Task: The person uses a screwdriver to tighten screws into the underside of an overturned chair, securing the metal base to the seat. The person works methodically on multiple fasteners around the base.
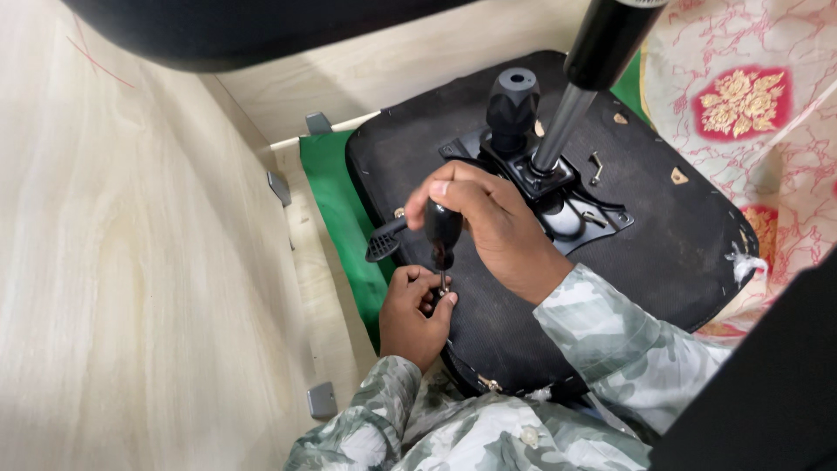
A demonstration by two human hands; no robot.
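Observation:
An upturned black chair seat [663, 253] lies before me, with a black metal mechanism plate [558, 196] bolted at its middle. My right hand [488, 222] grips the black handle of a screwdriver [442, 234], pointing it down at the seat's near left edge. My left hand [414, 310] pinches a small screw or the driver's tip at that spot; the fingers hide which. A black lever with a paddle end [384, 242] sticks out left of the seat.
A gas-lift cylinder [580, 78] and a black knob [512, 100] rise from the plate. A green cloth [336, 187] lies under the seat. Light wooden panels [131, 262] with grey metal brackets [322, 399] stand at left. A patterned cloth [741, 96] is at right.

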